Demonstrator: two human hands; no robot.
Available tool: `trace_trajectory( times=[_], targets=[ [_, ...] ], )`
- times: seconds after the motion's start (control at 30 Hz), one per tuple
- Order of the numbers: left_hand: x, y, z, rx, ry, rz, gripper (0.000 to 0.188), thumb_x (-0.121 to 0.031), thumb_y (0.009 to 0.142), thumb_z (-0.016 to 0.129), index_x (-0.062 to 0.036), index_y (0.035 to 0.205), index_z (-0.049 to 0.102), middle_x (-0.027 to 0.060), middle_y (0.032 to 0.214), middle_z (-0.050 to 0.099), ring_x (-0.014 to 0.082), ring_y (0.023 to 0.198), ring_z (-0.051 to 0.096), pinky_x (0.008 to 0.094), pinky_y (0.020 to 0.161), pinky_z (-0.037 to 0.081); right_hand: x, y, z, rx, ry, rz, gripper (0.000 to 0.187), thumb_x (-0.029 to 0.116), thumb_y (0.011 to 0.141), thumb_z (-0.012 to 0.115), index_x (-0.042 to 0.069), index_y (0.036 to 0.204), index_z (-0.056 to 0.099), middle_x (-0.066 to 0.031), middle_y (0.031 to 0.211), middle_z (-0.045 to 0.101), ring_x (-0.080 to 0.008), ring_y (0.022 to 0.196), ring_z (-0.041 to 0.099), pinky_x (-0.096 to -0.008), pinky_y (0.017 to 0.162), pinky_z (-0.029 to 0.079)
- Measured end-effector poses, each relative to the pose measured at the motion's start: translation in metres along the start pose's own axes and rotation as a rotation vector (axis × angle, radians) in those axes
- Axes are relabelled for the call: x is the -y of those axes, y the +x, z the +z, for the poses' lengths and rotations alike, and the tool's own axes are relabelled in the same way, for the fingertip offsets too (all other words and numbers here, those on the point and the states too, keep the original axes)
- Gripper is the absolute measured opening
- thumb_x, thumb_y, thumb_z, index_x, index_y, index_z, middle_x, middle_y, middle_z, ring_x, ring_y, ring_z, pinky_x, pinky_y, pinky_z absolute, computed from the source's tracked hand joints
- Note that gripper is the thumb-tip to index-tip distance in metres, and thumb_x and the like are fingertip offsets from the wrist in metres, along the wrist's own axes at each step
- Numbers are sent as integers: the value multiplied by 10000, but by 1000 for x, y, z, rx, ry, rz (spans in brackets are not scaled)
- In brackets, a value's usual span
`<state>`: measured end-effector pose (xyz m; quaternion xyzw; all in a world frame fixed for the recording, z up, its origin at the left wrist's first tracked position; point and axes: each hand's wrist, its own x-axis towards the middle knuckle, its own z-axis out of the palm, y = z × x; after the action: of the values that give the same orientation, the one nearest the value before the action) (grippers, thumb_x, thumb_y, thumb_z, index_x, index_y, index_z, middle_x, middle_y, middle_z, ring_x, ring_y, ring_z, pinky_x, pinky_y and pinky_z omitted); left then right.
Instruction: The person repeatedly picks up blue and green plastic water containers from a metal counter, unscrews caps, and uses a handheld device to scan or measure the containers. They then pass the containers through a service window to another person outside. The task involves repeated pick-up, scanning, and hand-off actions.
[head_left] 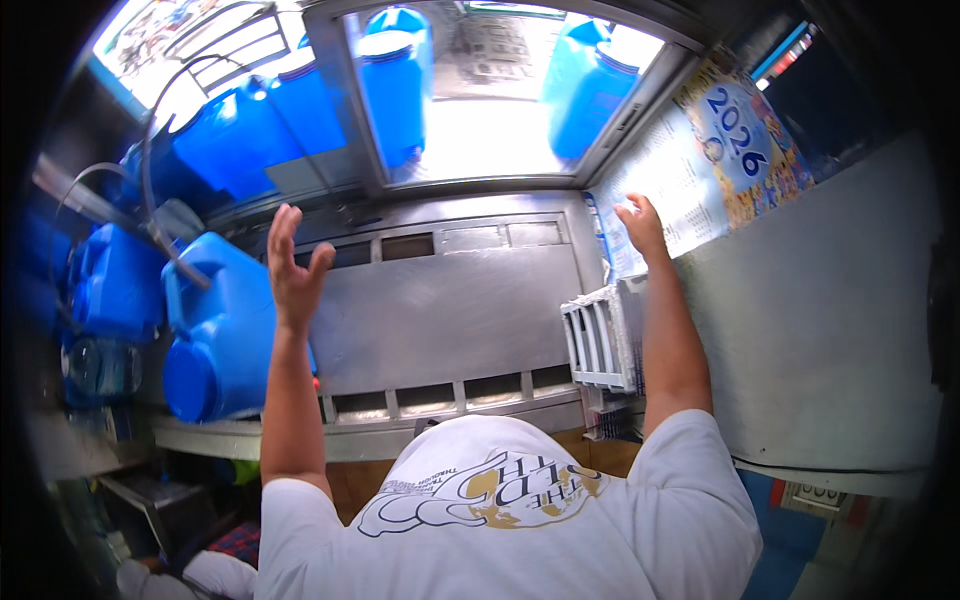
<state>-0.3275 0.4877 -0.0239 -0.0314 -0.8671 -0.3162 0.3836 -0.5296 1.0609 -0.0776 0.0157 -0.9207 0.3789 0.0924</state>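
Observation:
My left hand (297, 275) is raised over the left end of a metal counter (445, 320), thumb and fingers spread, holding nothing. Right beside it, on the left, lies a large blue water jug (235, 320) with a round blue cap. My right hand (641, 228) is lifted at the right, in front of a wall calendar (735, 140). Its fingers are a little bent and apart, and I see nothing in them. Below that forearm stands a white slatted rack (602, 340) at the counter's right end.
More blue jugs (235, 140) stand at the far left, near a thin grey hose (150, 190). Beyond the metal-framed window (370, 150), blue containers (393, 90) stand outside. A grey wall (830, 330) closes the right side. Slots run along the counter's near edge.

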Motion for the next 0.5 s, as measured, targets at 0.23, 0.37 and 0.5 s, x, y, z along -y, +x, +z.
trace_trajectory(
  times=[0.23, 0.37, 0.5],
  targets=[
    [112, 143, 129, -53, -143, -366, 969, -716, 882, 569, -23, 1519, 340, 224, 1516, 394, 362, 1376, 421, 433, 1134, 347, -8, 88, 11, -29, -2, 31, 500, 281, 869, 695, -9, 1264, 597, -230, 1258, 633, -354, 1176, 606, -418, 1004, 471],
    [168, 182, 183, -123, -364, -505, 1002, -765, 844, 571, 8, 1460, 406, 206, 1497, 420, 301, 1364, 435, 404, 1118, 354, -31, 161, 42, -66, 95, 24, 580, 270, 880, 671, 2, 1366, 501, -258, 1320, 581, -365, 1222, 573, -421, 1039, 446],
    [190, 172, 222, -67, -299, -384, 879, -757, 751, 696, -4, 1196, 607, 127, 1242, 634, 257, 1182, 581, 402, 1019, 438, -52, 233, 71, -241, 231, -25, 767, 249, 897, 658, -98, 1466, 278, -292, 1471, 409, -354, 1323, 482, -412, 1110, 391]
  ],
)
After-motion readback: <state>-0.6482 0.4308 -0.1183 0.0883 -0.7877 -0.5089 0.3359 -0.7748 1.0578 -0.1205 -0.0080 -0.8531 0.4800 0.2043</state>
